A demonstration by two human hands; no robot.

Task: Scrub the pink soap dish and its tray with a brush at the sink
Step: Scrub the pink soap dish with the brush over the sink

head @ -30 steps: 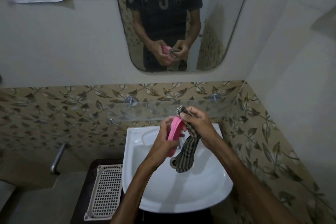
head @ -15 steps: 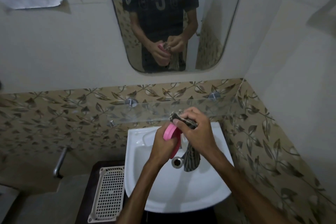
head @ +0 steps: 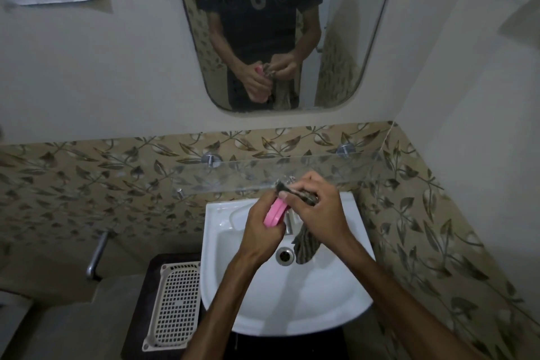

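My left hand (head: 260, 231) grips a pink soap dish (head: 274, 214) on edge above the back of the white sink (head: 292, 301). Only a curved strip of the pink piece shows between my fingers. My right hand (head: 318, 210) is closed on a striped dark cloth (head: 305, 244), pressing its bunched top end against the dish's upper edge. The rest of the cloth hangs down into the basin beside the drain (head: 284, 255). No brush is visible. The tap is mostly hidden behind my hands.
A glass shelf (head: 344, 168) runs along the patterned tile just behind my hands. A white perforated plastic basket (head: 172, 304) lies on a dark surface left of the sink. A mirror (head: 280, 29) hangs above. A metal handle (head: 98, 254) sticks out at lower left.
Both hands moved slightly up and toward the wall with the dish and cloth. The right hand turned the cloth's top end over the dish's upper edge.
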